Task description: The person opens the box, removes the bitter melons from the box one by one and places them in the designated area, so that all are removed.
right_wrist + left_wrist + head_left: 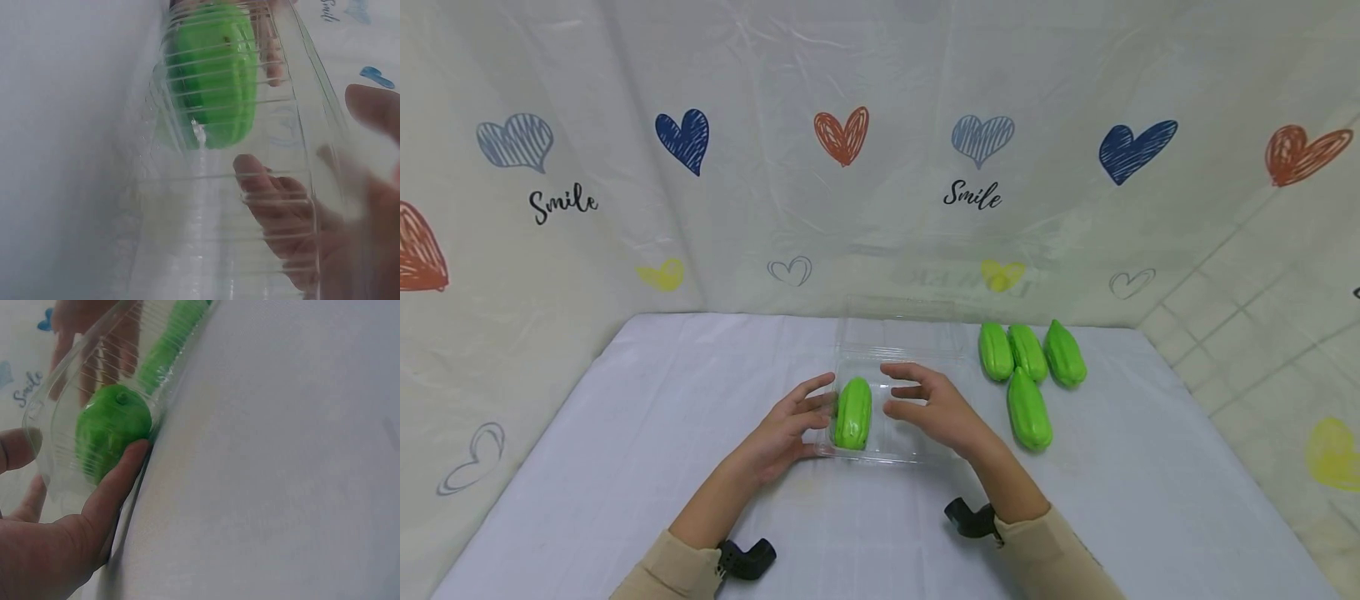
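Note:
A clear plastic clamshell box [898, 457] lies on the table with its lid [898, 333] raised at the back. One green ribbed gourd-like piece [853, 414] lies lengthwise along the box's left side. My left hand [782, 437] is at the box's left edge with fingers extended. Its thumb [119, 481] touches the near corner in the left wrist view. Over the right half of the box is my right hand [936, 408], fingers loosely bent and apart from the green piece. Through the clear wall, the right wrist view shows its fingers [275, 212] with nothing between them.
Several more green pieces [1028, 410] lie in a group to the right of the box. A white cloth [662, 433] covers the table. Behind it hangs a curtain [895, 233] printed with hearts.

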A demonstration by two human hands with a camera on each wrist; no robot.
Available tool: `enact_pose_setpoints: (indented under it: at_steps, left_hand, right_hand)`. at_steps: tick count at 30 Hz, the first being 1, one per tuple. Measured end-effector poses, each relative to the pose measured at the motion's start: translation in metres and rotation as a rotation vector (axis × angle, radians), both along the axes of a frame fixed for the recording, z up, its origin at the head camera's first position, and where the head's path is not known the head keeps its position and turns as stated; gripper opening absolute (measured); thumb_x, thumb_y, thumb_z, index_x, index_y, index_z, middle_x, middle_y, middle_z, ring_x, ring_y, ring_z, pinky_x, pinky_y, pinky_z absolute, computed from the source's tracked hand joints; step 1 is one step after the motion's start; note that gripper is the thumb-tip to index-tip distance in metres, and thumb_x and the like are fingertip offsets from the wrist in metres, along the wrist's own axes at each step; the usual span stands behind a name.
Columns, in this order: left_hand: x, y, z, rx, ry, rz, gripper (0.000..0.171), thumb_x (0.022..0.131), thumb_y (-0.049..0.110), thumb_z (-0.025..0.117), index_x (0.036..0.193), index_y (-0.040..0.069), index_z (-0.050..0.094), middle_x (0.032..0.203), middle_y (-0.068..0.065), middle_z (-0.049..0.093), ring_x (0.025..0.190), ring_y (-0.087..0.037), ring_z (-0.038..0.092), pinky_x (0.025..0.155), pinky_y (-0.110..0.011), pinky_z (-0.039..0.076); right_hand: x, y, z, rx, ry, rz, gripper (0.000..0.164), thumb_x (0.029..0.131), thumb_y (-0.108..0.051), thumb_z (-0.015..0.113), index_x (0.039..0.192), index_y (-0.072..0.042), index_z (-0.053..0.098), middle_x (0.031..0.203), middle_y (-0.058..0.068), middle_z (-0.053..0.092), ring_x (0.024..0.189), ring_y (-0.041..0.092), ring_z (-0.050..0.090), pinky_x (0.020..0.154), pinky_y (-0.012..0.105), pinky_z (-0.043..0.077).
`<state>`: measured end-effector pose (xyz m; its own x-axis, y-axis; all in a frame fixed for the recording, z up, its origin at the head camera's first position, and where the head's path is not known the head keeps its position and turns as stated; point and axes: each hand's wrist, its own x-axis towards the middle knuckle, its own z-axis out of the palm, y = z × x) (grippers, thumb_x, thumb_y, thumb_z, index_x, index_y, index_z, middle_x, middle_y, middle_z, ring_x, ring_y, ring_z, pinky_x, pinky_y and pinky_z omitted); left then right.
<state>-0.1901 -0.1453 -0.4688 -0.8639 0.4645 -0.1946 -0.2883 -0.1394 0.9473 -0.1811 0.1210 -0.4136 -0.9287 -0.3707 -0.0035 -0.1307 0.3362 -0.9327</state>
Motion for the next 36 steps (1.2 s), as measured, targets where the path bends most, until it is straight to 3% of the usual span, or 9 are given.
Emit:
enact_pose_setpoints:
  at_steps: [7,11,24,36]
  left_hand:
    - [0.0,0.0,0.0,0.0,-0.007,0.002,0.07,0.095,0.001,0.052,0.157,0.02,0.026,0.161,-0.018,0.02,0.148,-0.041,0.021,0.089,-0.048,0.054]
    - [0.0,-0.001,0.001,-0.002,-0.008,0.002,0.071,0.095,0.002,0.052,0.157,0.021,0.026,0.162,-0.018,0.02,0.148,-0.041,0.021,0.09,-0.049,0.054]
    - [0.0,-0.001,0.003,0.005,-0.01,-0.01,0.07,0.096,0.004,0.053,0.158,0.021,0.025,0.161,-0.017,0.02,0.147,-0.04,0.023,0.09,-0.047,0.054]
    - [0.0,-0.001,0.002,0.005,-0.011,-0.008,0.071,0.095,0.004,0.052,0.158,0.021,0.025,0.162,-0.017,0.02,0.145,-0.04,0.024,0.088,-0.045,0.054]
  right_hand:
    - [-0.003,-0.007,-0.005,-0.119,-0.095,0.052,0.058,0.093,-0.015,0.068,0.147,-0.014,0.047,0.153,0.018,0.041,0.135,0.044,0.046,0.091,0.042,0.056]
    - [-0.004,-0.011,-0.007,-0.124,-0.119,0.058,0.058,0.094,-0.015,0.068,0.148,-0.014,0.046,0.153,0.02,0.04,0.135,0.043,0.046,0.091,0.043,0.056]
    - [-0.003,-0.028,-0.01,-0.064,-0.141,0.082,0.059,0.091,-0.017,0.068,0.147,-0.011,0.048,0.147,0.013,0.049,0.129,0.039,0.054,0.09,0.05,0.055]
    - [-0.005,-0.033,-0.014,-0.009,-0.126,0.067,0.058,0.089,-0.02,0.072,0.143,-0.017,0.053,0.146,0.006,0.052,0.129,0.038,0.054,0.09,0.045,0.055]
